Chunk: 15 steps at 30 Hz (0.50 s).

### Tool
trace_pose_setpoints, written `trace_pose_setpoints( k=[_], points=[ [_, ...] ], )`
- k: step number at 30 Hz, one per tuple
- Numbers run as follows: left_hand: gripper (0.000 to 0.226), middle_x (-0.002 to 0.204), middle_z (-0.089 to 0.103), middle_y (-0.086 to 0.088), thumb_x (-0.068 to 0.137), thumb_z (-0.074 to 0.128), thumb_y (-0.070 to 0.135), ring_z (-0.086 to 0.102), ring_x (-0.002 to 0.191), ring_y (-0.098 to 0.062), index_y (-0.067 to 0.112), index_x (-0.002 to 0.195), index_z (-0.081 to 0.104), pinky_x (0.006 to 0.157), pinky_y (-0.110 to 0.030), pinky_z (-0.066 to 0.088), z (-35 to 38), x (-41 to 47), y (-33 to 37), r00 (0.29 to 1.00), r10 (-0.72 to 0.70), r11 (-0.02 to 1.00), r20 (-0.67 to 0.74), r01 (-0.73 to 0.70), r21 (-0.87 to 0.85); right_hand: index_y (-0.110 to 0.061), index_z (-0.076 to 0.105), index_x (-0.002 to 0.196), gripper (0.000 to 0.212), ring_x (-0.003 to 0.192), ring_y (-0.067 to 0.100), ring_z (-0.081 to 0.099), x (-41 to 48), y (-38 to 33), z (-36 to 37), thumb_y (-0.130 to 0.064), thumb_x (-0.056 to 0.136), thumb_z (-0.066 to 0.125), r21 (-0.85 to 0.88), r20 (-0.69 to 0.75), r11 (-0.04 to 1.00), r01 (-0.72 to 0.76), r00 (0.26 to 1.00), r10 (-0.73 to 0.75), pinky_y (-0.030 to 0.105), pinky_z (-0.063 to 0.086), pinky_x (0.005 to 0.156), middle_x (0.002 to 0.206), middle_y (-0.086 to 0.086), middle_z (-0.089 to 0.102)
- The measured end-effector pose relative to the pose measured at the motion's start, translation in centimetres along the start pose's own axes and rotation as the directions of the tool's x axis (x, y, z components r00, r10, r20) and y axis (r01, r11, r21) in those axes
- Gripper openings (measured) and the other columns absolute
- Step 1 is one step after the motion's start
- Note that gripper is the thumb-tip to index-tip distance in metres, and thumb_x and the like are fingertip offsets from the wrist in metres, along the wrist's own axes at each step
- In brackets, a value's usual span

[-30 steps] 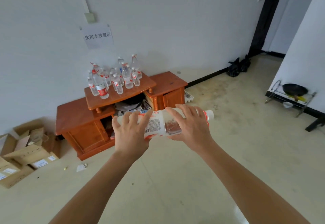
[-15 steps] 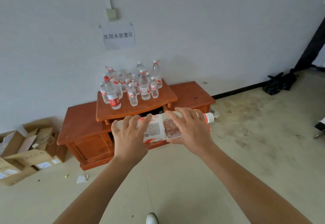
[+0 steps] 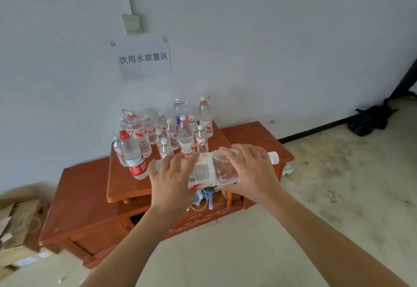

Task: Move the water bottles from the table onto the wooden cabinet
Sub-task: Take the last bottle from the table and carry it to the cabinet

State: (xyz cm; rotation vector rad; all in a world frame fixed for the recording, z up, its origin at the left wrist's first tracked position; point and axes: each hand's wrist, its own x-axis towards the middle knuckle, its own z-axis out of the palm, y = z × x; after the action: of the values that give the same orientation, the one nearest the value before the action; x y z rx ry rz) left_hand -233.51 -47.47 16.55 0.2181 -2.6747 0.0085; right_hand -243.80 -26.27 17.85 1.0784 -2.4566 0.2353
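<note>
closer than a second ago, the wooden cabinet (image 3: pixel 85 185) fills more of the view, and the carried bottle has come up over its front edge. nearest, the left hand (image 3: pixel 171 180) wraps the base end of the large water bottle (image 3: pixel 203 171) and the right hand (image 3: pixel 252 169) grasps its shoulder near the white cap. the bottle lies sideways in the air, not yet set down. the risk as i judge it: only a front strip of the raised top looks free, so standing the bottle up there could topple its neighbours or leave it perched at the edge. its body is clear, ribbed plastic with a glossy white-and-red label, probably slick. beyond, smooth reddish varnished wood carries a tight cluster of standing bottles (image 3: pixel 162 133), slim and tall mixed. behind them a paper sign (image 3: pixel 143 58) hangs on the plain white wall.
</note>
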Motion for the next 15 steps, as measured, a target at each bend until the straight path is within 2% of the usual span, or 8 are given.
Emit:
trace_pose_setpoints(
  k=[4,7,9,12,15],
  points=[
    [0.102,0.125,0.06,-0.005,0.054,0.09,0.058,0.052,0.12,-0.032,0.034,0.14,0.039,0.095,-0.066,0.039,4.8,6.1,-1.0,0.998,-0.042,0.999,0.055,0.042,0.001,-0.031,0.038,0.144,0.095,0.117,0.024,0.057,5.5,4.2,4.9,-0.084,0.069,0.059,0.017,0.043,0.999,0.033,0.999,-0.034,0.049,0.048,0.098,0.129,0.003,0.057],
    [0.099,0.133,0.057,-0.004,0.062,0.084,0.053,0.047,0.129,-0.032,0.038,0.143,0.029,0.1,-0.069,0.036,8.0,11.2,-1.5,0.989,-0.062,0.998,0.135,0.059,0.025,-0.028,0.045,0.141,0.102,0.107,0.022,0.063,9.5,8.8,8.6,-0.097,0.065,0.046,0.025,0.083,1.0,-0.016,0.996,0.013,0.045,0.05,0.093,0.123,-0.001,0.063],
    [0.096,0.142,0.05,-0.002,0.069,0.079,0.05,0.039,0.136,-0.03,0.042,0.145,0.02,0.107,-0.067,0.028,9.8,15.0,-1.7,0.983,-0.077,0.996,0.169,0.069,0.05,-0.028,0.047,0.14,0.111,0.104,0.018,0.064,12.1,12.2,10.6,-0.104,0.06,0.039,0.019,0.12,0.996,-0.087,0.989,0.084,0.043,0.047,0.097,0.12,-0.004,0.065],
    [0.098,0.14,0.053,-0.001,0.066,0.084,0.047,0.041,0.134,-0.03,0.042,0.144,0.027,0.109,-0.067,0.027,12.0,19.9,-1.8,0.982,-0.116,0.992,0.147,0.106,0.072,-0.03,0.044,0.145,0.116,0.125,0.02,0.054,15.6,16.2,13.4,-0.106,0.058,0.038,0.113,0.146,0.978,-0.177,0.976,0.16,0.046,0.037,0.112,0.137,-0.002,0.058],
    [0.094,0.143,0.05,0.0,0.07,0.082,0.05,0.038,0.137,-0.029,0.043,0.148,0.029,0.11,-0.066,0.025,14.2,24.0,-2.3,0.972,-0.177,0.983,0.153,0.168,0.069,-0.031,0.027,0.155,0.119,0.148,0.025,0.025,19.2,18.6,15.7,-0.099,0.061,0.054,0.335,0.125,0.898,-0.284,0.958,0.257,0.046,0.028,0.115,0.162,0.005,0.026]
  ],
)
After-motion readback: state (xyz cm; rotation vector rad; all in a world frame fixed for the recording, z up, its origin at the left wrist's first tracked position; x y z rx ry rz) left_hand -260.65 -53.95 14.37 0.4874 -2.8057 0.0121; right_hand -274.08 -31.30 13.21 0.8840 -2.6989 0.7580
